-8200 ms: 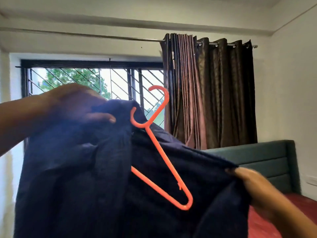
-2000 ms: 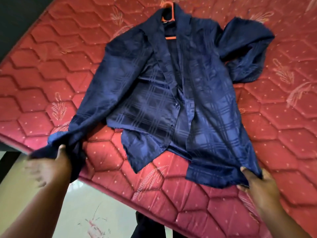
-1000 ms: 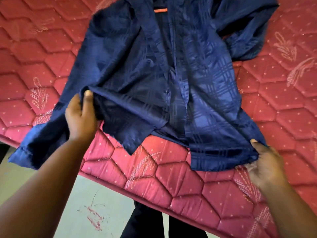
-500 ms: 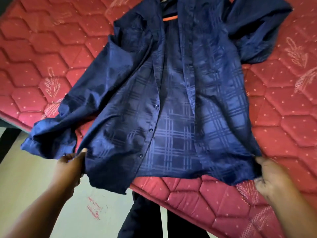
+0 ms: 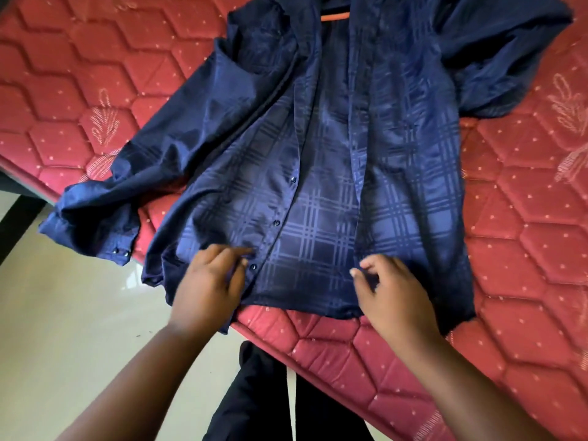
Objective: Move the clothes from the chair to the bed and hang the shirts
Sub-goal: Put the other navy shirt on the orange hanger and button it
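A dark blue checked shirt (image 5: pixel 324 160) lies spread open, front up, on the red quilted mattress (image 5: pixel 525 249), its hem at the near edge. An orange hanger (image 5: pixel 334 17) shows inside the collar at the top. The left sleeve hangs over the mattress edge. My left hand (image 5: pixel 211 281) rests on the left front panel beside the lowest button, fingers touching the button strip. My right hand (image 5: pixel 393 289) pinches the edge of the right front panel near the hem.
The mattress edge runs diagonally from the left down to the lower right. Pale tiled floor (image 5: pixel 70 313) lies below and to the left. My dark trouser legs (image 5: pixel 264 393) stand against the bed.
Both hands let go of the shirt's outer hem corners and moved inward to the two front edges near the bottom. The shirt lies flatter and more open.
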Motion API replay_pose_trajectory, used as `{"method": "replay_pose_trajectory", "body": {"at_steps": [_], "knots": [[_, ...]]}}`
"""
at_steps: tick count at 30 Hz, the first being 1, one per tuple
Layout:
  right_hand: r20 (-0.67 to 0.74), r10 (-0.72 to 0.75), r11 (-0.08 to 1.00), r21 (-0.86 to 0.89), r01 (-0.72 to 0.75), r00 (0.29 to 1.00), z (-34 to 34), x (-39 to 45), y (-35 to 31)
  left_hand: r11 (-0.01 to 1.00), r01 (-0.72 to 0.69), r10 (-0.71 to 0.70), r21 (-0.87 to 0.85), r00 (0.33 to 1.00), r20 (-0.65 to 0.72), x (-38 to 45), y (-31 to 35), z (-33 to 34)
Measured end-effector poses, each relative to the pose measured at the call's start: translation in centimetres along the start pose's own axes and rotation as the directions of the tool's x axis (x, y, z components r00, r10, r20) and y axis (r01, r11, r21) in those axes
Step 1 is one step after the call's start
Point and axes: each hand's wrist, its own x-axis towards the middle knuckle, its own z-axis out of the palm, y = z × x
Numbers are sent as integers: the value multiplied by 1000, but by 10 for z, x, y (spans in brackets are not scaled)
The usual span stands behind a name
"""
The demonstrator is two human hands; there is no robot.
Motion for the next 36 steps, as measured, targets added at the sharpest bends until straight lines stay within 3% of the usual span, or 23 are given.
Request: {"method": "replay_pose_trajectory", "body": {"at_steps": [3, 7, 10, 12, 14, 16, 18, 19, 21, 23, 29, 31, 34, 36], "knots": [[167, 218, 968, -166, -191, 962, 18, 24, -11, 982, 187, -183, -29, 977, 109, 0, 1, 24], [105, 219, 964, -180, -198, 970, 22, 32, -6, 962, 266, -261, -68, 963, 69, -3, -1, 31], [27, 261, 965, -44, -260, 965, 22, 29, 2, 988, 154, -154, -3, 985, 75, -1, -6, 28], [77, 385, 908, 148, -393, 920, 19, 28, 6, 997, 56, -62, 56, 990, 129, 1, -9, 26], [222, 506, 745, 375, -552, 834, 14, 28, 6, 995, 74, -88, 72, 972, 219, 8, -5, 23], [345, 538, 581, 508, -635, 769, 5, 26, 2, 980, 200, -188, -15, 941, 281, 16, 2, 19], [399, 502, 494, 596, -634, 767, -4, 23, -7, 879, 405, -314, -250, 888, 335, 25, 21, 12], [411, 476, 458, 639, -618, 778, -9, 22, -13, 770, 494, -347, -404, 855, 386, 30, 35, 8], [401, 441, 405, 709, -577, 803, -16, 19, -21, 517, 612, -322, -599, 787, 526, 37, 67, 1], [364, 437, 403, 738, -541, 822, -21, 18, -28, 457, 624, -248, -634, 774, 583, 41, 95, 4], [242, 446, 497, 734, -463, 862, -18, 18, -38, 512, 622, -205, -592, 758, 619, 43, 118, 35], [182, 486, 530, 716, -454, 855, -16, 17, -33, 598, 572, -245, -561, 797, 552, 42, 114, 41], [24, 469, 652, 665, -364, 883, -15, 12, -24, 925, 262, -146, -276, 915, 377, 41, 106, 41], [-50, 401, 743, 601, -293, 915, -12, 7, -25, 992, 33, 8, -120, 945, 328, 43, 103, 40]]}}
